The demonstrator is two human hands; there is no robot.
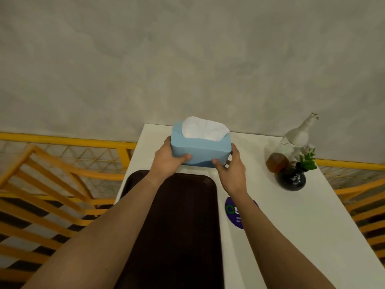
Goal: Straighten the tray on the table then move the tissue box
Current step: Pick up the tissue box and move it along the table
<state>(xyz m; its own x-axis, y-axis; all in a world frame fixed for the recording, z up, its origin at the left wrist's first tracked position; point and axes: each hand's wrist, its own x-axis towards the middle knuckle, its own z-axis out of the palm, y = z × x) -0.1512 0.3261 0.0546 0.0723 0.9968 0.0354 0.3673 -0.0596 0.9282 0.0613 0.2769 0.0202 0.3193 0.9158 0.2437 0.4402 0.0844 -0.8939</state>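
A light blue tissue box (201, 146) with white tissue showing at its top is near the far edge of the white table (291, 215). My left hand (166, 161) grips its left side, thumb on the front face. My right hand (231, 170) grips its right side. The box looks held slightly above the tabletop. A dark brown tray (183, 215) lies lengthwise on the left part of the table, under my forearms, its far rim just below the box.
A round black vase (291, 179) with a green sprig, a brown jar (277, 162) and a clear bottle (295, 138) stand at the table's far right. A purple round sticker (235, 213) lies right of the tray. Yellow railings (52, 184) flank both sides; a grey wall is behind.
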